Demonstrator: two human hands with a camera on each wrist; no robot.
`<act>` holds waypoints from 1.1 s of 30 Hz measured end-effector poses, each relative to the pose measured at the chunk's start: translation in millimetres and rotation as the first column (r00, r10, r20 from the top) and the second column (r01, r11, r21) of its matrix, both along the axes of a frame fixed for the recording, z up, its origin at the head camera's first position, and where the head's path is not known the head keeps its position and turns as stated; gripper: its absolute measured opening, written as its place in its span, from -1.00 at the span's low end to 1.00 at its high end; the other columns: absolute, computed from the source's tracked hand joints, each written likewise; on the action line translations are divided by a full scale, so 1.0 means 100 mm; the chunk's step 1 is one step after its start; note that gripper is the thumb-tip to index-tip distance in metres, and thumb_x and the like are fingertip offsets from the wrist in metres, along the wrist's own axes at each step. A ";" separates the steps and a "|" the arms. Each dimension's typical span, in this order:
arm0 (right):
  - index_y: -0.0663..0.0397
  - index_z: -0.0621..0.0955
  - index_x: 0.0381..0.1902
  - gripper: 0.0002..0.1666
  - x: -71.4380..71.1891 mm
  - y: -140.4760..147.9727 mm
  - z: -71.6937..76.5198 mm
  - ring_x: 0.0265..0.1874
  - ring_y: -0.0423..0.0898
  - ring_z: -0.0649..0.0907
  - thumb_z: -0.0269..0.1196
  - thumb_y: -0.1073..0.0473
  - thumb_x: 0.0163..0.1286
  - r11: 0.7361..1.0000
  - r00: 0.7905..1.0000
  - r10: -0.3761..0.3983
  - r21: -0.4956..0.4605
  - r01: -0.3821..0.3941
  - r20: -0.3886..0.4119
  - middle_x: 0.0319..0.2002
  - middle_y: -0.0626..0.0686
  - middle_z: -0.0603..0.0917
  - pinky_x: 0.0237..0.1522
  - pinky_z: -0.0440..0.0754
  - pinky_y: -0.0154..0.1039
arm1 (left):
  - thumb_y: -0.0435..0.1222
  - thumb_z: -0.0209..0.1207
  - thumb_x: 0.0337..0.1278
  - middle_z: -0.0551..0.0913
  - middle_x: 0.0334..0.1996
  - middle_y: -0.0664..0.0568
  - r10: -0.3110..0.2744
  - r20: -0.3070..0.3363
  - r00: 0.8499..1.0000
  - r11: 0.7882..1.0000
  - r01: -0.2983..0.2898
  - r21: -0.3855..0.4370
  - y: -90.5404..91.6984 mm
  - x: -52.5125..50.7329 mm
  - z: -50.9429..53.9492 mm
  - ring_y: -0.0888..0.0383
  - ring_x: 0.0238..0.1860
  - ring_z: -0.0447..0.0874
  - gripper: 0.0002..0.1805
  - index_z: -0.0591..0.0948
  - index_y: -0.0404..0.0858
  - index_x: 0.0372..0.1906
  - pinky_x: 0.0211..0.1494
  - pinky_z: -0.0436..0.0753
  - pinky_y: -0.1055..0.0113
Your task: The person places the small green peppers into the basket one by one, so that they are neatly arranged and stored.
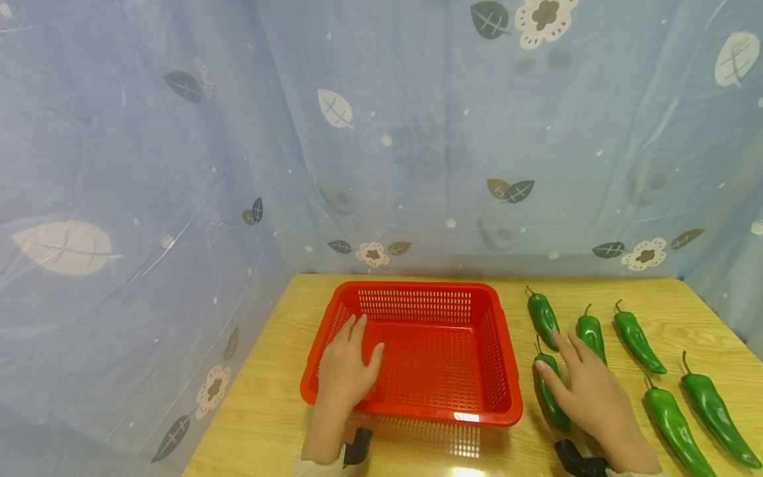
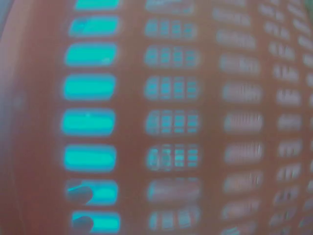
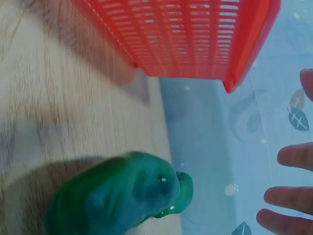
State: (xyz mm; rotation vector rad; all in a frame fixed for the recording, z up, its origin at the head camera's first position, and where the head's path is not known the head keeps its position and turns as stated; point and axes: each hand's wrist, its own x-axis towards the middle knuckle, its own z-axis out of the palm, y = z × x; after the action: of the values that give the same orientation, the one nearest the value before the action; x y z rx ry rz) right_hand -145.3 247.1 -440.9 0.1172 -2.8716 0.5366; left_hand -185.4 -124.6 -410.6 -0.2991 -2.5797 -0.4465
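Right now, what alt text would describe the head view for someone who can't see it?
A person's right hand is over some of six visible green peppers on a wood-grain table; the left hand is at the left side of a red basket. Blue sheeting with leaves and flowers hangs behind.

Surface (image 1: 265,377): yellowish wood grain, bright glare patch low in head view. Blue sheeting (image 1: 411,205), creased, behind and along both sides; printed leaves (image 1: 335,108) in white, grey, brown; white brown-centred flowers (image 1: 372,254).
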 end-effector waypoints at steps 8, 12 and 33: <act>0.19 0.15 0.44 -0.17 0.08 0.19 0.02 0.07 0.54 0.35 0.06 -0.18 0.41 0.998 0.998 -0.028 -0.051 0.025 -0.060 0.30 0.49 0.23 -0.21 0.40 0.41 | -0.08 0.14 0.22 0.49 0.20 -0.20 0.074 0.073 0.995 0.985 -0.084 0.154 -0.36 -0.05 0.08 -0.17 0.14 0.53 -0.43 0.42 -0.26 0.27 0.06 0.56 -0.10; 0.18 0.12 0.45 -0.18 0.11 0.37 0.05 0.08 0.56 0.31 0.08 -0.12 0.41 0.996 0.994 -0.047 -0.078 0.039 -0.102 0.32 0.50 0.18 -0.19 0.32 0.46 | -0.11 0.10 0.25 0.47 0.22 -0.18 0.091 0.166 0.982 0.959 -0.131 0.250 -0.54 -0.06 0.15 -0.18 0.18 0.48 -0.44 0.40 -0.27 0.29 0.12 0.51 -0.12; 0.45 0.03 0.40 -0.24 0.39 1.51 -0.12 0.28 0.59 0.04 0.03 0.13 0.44 0.945 0.927 -0.269 -0.260 0.200 -0.263 0.32 0.60 0.03 0.16 -0.01 0.52 | -0.10 0.06 0.32 0.46 0.18 -0.34 -0.044 0.401 0.915 0.791 -0.213 0.574 -1.16 -0.17 -0.11 -0.24 0.12 0.52 -0.46 0.38 -0.34 0.27 0.02 0.62 0.04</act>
State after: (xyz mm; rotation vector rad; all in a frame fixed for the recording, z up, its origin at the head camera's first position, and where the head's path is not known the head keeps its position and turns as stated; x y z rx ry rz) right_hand -106.5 397.6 -453.0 -0.1711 -2.4668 0.7277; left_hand -202.0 -240.2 -421.3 0.1638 -2.6232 -1.3903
